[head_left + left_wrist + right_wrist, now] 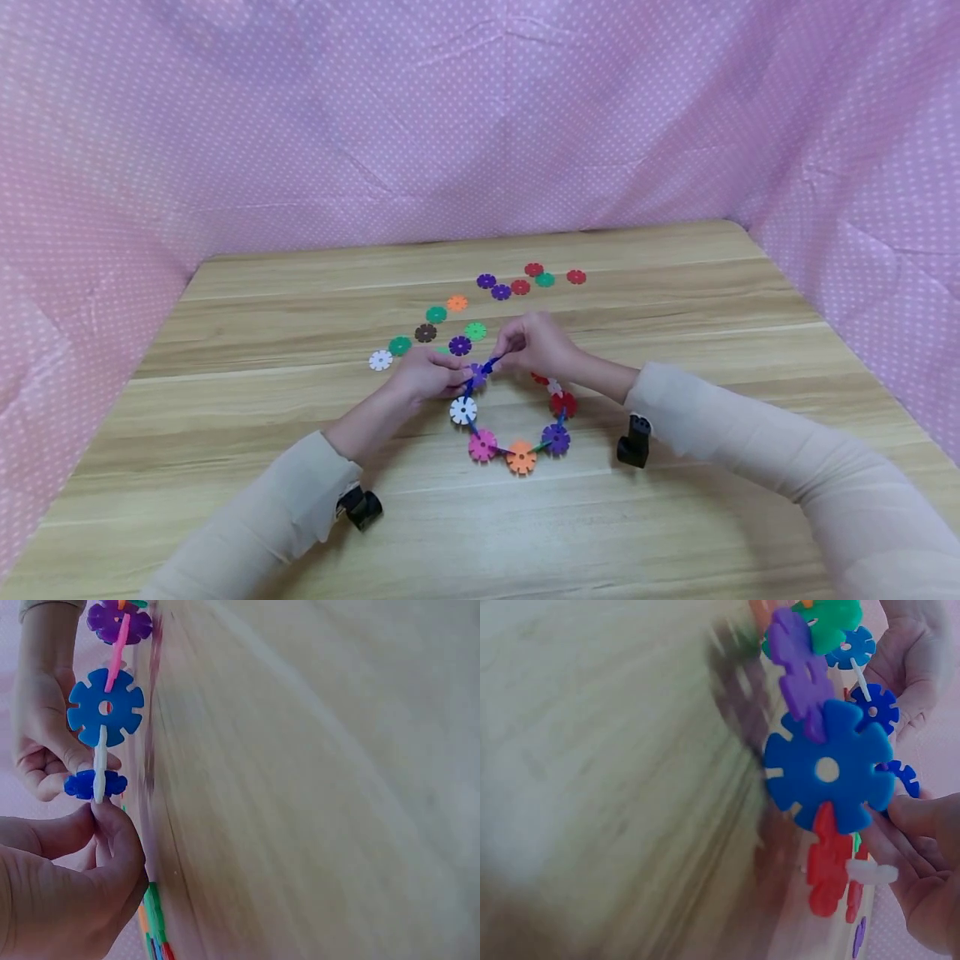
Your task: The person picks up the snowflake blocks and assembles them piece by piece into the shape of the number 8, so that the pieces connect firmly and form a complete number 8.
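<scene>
A curved chain of slotted-together notched plastic discs hangs between my hands. It includes a white disc (pixel 463 410), a pink disc (pixel 483 446), an orange disc (pixel 521 457) and a red disc (pixel 563 404). My left hand (pixel 431 375) pinches the chain's left end at a purple disc (pixel 477 375), thumb and fingertips together. Opposite it, my right hand (pixel 540 346) pinches a dark blue disc (pixel 907 778) between thumb and fingers, close to the left fingertips. A larger blue disc (pixel 826 769) of the chain shows in front of the right hand in the right wrist view.
Loose notched discs lie flat on the wooden table (pixel 225 400) beyond the hands, among them a white disc (pixel 380 360), a brown disc (pixel 426 333) and a light green disc (pixel 476 332). Farther back is a red disc (pixel 576 277). Pink dotted cloth (pixel 480 125) surrounds the table.
</scene>
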`<state>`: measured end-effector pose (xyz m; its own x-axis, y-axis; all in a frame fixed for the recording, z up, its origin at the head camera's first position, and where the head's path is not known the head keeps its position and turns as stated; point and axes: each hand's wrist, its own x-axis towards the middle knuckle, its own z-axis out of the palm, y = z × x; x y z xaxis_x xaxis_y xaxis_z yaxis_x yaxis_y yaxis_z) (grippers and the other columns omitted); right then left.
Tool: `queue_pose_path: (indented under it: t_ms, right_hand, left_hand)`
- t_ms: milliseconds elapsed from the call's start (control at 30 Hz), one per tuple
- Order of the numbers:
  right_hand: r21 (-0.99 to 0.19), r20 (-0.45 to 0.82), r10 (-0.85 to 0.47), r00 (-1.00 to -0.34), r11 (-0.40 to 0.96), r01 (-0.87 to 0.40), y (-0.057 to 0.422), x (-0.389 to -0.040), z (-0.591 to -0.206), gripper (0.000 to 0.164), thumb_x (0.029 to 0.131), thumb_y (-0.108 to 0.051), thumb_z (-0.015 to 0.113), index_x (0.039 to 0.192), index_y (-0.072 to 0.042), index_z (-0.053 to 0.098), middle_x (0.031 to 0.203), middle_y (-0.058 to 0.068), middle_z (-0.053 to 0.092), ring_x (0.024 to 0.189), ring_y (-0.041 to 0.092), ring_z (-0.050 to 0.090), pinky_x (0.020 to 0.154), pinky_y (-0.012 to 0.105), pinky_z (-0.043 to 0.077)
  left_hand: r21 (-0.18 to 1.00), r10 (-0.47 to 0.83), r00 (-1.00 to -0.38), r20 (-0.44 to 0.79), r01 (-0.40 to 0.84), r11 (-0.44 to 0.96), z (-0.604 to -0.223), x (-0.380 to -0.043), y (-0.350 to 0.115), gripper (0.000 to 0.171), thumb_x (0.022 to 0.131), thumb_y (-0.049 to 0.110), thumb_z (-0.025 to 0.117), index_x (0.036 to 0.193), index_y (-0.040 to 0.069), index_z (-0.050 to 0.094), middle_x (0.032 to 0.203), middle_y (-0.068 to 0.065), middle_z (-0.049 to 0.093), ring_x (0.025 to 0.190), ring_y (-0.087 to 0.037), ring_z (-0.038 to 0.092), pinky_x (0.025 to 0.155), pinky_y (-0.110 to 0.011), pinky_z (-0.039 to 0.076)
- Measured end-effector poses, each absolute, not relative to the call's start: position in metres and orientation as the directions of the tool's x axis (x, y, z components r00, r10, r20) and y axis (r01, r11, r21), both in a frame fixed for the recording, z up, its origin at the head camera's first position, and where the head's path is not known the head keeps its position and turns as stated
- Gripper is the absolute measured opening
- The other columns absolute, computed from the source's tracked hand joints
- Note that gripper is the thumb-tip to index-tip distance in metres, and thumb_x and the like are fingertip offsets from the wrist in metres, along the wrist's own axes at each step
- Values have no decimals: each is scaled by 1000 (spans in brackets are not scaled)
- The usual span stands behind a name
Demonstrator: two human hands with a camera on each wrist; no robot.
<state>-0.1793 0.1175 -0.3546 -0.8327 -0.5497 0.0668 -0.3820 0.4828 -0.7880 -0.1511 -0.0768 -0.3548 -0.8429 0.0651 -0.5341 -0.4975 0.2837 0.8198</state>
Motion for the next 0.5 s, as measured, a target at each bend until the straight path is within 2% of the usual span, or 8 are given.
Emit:
queue_pose_path:
  t_ms: [233,500]
  right_hand:
    - [-832,69,-536,-841,435,-345,117,-180,-359,6,77,2,76,76,-1,71,83,13,75,74,24,71,63,30,60]
    - [-830,105,-562,-820,405,-384,114,-179,-363,9,76,5,76,74,-3,72,81,11,75,76,18,71,72,24,60]
  left_hand:
    - [821,33,-848,-530,-502,271,-354,-151,-75,26,87,-3,64,113,-3,67,113,-18,67,74,-9,65,78,-25,60]
    - [816,-6,-855,-518,-496,296,-354,-147,-75,23,85,-2,67,108,-4,69,104,-16,68,66,-9,63,71,-22,60]
